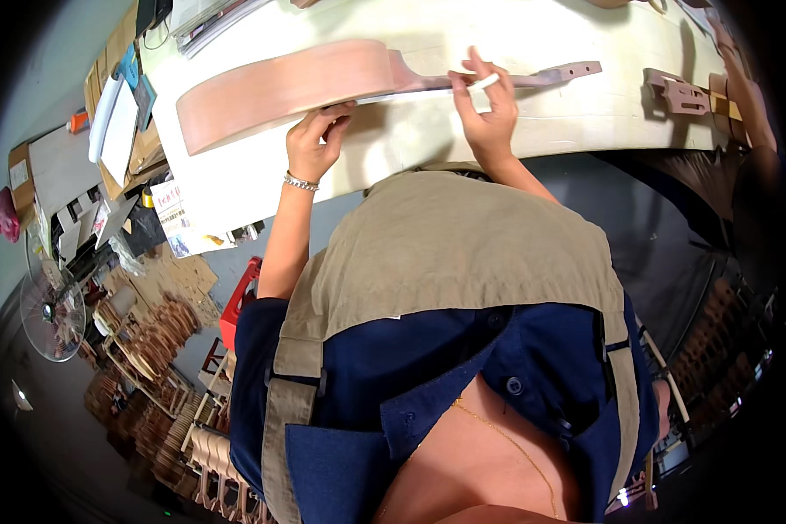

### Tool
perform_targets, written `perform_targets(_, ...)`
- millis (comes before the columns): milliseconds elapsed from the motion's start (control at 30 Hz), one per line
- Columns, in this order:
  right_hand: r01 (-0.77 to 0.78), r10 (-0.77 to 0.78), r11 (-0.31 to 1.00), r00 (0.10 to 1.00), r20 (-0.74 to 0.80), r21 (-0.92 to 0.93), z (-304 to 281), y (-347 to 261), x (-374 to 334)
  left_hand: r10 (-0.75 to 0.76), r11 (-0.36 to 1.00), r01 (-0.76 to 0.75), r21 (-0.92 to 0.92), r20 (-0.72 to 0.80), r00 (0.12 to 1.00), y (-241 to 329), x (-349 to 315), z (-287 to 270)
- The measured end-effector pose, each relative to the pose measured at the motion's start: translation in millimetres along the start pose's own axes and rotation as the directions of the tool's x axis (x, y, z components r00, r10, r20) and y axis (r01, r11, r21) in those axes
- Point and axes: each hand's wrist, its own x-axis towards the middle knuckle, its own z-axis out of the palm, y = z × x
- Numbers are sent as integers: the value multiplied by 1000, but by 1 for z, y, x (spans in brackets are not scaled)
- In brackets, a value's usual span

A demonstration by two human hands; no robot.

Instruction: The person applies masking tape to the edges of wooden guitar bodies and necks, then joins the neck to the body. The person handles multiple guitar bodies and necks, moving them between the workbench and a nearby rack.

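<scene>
An unfinished acoustic guitar (pixel 293 86) of pale pinkish wood rests on its side on the white bench, its curved side turned up. Its neck and slotted headstock (pixel 576 70) point right. Against the near lower edge of the body, my left hand (pixel 316 140) is closed, thumb and fingers curled at that edge; the fingertips are partly hidden. A thin pale line runs from there along the neck. Beside the neck, my right hand (pixel 491 109) has a short white stick-like piece (pixel 484 83) between its fingers, its forefinger raised.
The white workbench (pixel 410 131) spans the far side. More guitar necks (pixel 681 96) lie at its right, next to another person's arm (pixel 747 96). Papers (pixel 210 22) are stacked at the back left. Left of me are a fan (pixel 52 310), a red container (pixel 238 306) and racks of wooden parts (pixel 162 336).
</scene>
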Motion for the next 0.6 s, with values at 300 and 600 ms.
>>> perform_targets(300, -334, 400, 912, 851, -340, 236, -138, 85, 28, -19, 998, 23, 64, -53, 998, 1, -6, 3)
perform_targets(600, -267, 330, 930, 910, -252, 253, -144, 124, 31, -24, 976, 24, 218, -7, 1000, 15, -4, 8)
